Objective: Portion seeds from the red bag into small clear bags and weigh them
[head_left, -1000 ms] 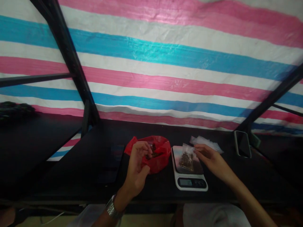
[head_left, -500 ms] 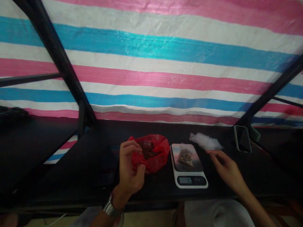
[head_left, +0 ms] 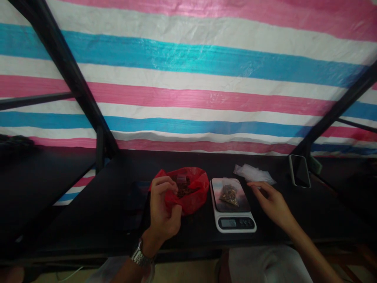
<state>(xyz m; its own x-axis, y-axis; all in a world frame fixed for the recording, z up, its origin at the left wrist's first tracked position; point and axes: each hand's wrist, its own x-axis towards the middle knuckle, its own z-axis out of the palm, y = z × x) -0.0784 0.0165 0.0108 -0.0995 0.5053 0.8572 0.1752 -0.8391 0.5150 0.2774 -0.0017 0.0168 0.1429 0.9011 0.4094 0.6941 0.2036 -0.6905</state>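
My left hand [head_left: 164, 210], with a watch on its wrist, curls round the near left rim of a red plastic bag [head_left: 196, 202]. Dark brown dried bits [head_left: 184, 188] lie inside the bag, along with a small clear piece that I cannot make out. Right of it stands a white digital scale [head_left: 235, 225]; its display is lit but too blurred to read. A small clear packet [head_left: 229, 195] of dried plant bits rests on the scale's plate. Beside the plate's right edge, my right hand [head_left: 271, 202] has its fingers stretched out, holding nothing I can see.
A stack of clear plastic bags [head_left: 255, 174] lies behind the right hand. Farther right, a phone [head_left: 299, 171] leans near a green object [head_left: 315, 166]. Dark frame bars [head_left: 67, 72] slant up on both sides, before a striped plastic sheet [head_left: 188, 98].
My right hand has moved left, from the stack of clear bags to the scale's edge. The left hand stays at the red bag's rim. The view has shifted slightly.
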